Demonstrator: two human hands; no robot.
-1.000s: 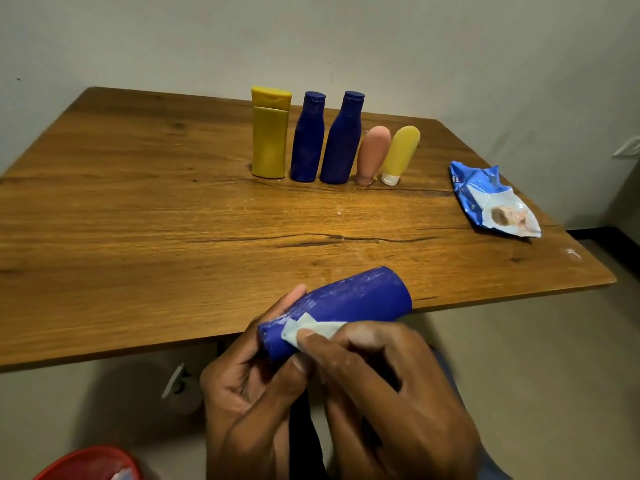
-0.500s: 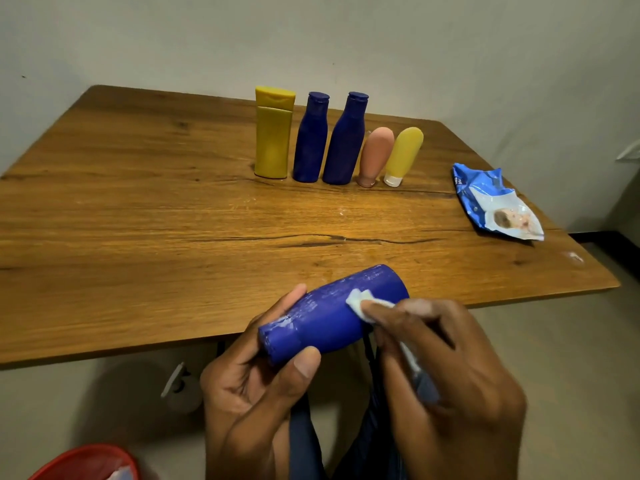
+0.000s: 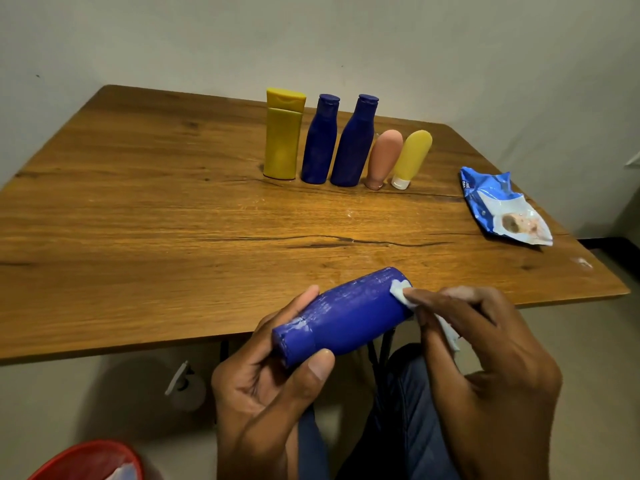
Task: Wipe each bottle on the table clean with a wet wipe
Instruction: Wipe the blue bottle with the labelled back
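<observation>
My left hand point(image 3: 263, 386) grips a blue bottle point(image 3: 346, 313) by its cap end, holding it on its side over the table's near edge. My right hand point(image 3: 485, 362) pinches a white wet wipe point(image 3: 401, 292) and presses it against the bottle's base end. At the back of the wooden table point(image 3: 138, 237) stand, in a row, a yellow bottle point(image 3: 282, 133), two blue bottles point(image 3: 320, 140) point(image 3: 355, 142), a pink tube point(image 3: 384, 159) and a yellow tube point(image 3: 412, 157).
A blue and white wet wipe pack point(image 3: 502, 209) lies at the table's right side. A red bin point(image 3: 90, 462) holding something white sits on the floor at the lower left. My legs in dark trousers are under the hands.
My right hand has slid the wipe along the held bottle from the cap end to the base end. The left hand keeps its grip.
</observation>
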